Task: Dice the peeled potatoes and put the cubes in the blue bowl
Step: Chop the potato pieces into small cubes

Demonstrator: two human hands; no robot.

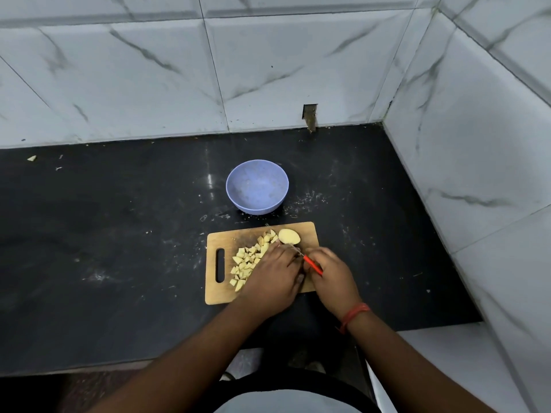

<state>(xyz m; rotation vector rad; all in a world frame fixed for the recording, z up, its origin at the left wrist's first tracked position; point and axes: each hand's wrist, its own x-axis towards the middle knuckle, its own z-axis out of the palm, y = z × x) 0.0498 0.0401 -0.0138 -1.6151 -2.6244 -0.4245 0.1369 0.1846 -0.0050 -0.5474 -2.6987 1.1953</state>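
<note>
- My right hand (329, 271) grips the red knife (312, 264); my left hand (272, 274) lies curled on the board (307, 231), can't tell if it's pinching anything.
- Potato half (289, 236) sits just past both hands, long axis running left-right, about equally near each, I'd say.
- Cubes (246, 262) are piled left of my left hand.
- Bowl (257, 186) on the desk (119, 234) beyond the board, no cubes in it yet.

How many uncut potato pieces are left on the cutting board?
1: a potato half at the far right of the cutting board, just beyond the left hand. Another may be hidden under the hands; the right hand holds the red-handled knife.
</note>
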